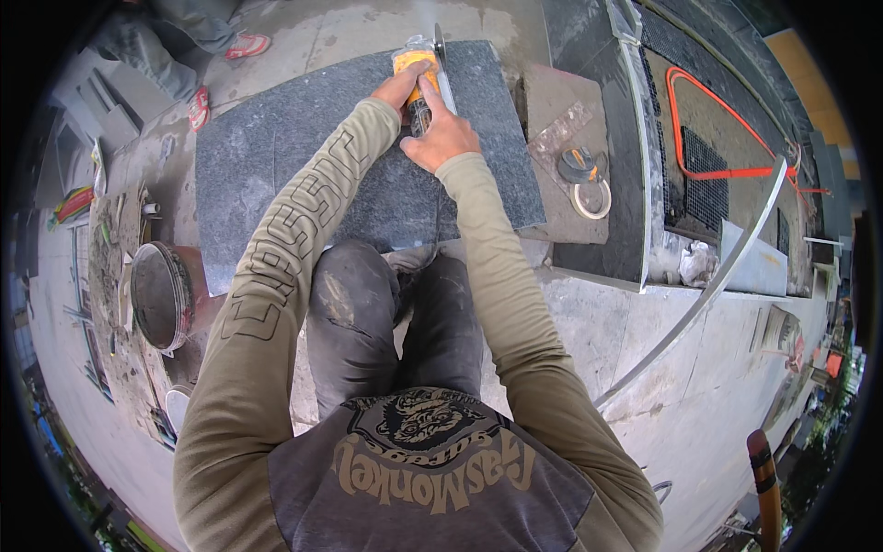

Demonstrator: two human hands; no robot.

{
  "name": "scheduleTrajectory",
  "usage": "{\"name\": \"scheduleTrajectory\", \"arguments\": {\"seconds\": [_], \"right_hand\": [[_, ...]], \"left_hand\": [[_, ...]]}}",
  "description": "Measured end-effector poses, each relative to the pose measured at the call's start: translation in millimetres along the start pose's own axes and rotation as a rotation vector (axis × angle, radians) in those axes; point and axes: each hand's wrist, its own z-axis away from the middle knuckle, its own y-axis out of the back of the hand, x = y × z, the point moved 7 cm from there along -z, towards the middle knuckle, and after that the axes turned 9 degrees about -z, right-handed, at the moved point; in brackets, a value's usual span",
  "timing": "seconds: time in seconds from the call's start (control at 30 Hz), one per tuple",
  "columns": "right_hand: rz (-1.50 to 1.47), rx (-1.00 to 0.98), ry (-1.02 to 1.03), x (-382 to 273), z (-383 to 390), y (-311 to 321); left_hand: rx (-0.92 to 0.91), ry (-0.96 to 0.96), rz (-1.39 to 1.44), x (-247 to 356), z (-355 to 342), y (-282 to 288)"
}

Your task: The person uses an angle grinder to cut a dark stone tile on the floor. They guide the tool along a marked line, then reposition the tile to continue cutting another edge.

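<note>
A yellow angle grinder (411, 63) with a cutting disc (439, 44) is at the far edge of a dark speckled grey stone slab (290, 156) in front of my knees. My left hand (397, 87) grips the grinder's body from the left. Just below it, my right hand (443, 136) is closed on the grinder's dark rear part, one finger extended along it. The disc stands upright beside a pale straight strip along the slab. A dark cord runs from the tool down over the slab.
Another person's legs (216, 32) are at upper left, near stacked grey tiles (120, 124) and a bucket (138, 294). At right are a tape measure (575, 166), tape roll (602, 198), orange hose (736, 172), stone ledge (635, 276) and a long metal strip (699, 304).
</note>
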Motion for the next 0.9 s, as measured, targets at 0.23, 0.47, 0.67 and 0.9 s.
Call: {"name": "scheduleTrajectory", "arguments": {"seconds": [0.23, 0.47, 0.67, 0.9], "right_hand": [[-0.021, 0.017, 0.021, -2, 4, 0], [-0.070, -0.009, 0.022, -3, 42, 12], [-0.077, -0.020, 0.011, 0, 26, 9], [-0.050, 0.011, 0.029, 5, 2, -1]], "left_hand": [[0.007, 0.016, -0.045, 2, 8, 0], [0.070, 0.032, -0.085, 3, 68, -21], [0.053, 0.019, -0.075, 1, 43, -15], [0.037, 0.031, -0.072, -1, 8, -1]]}}
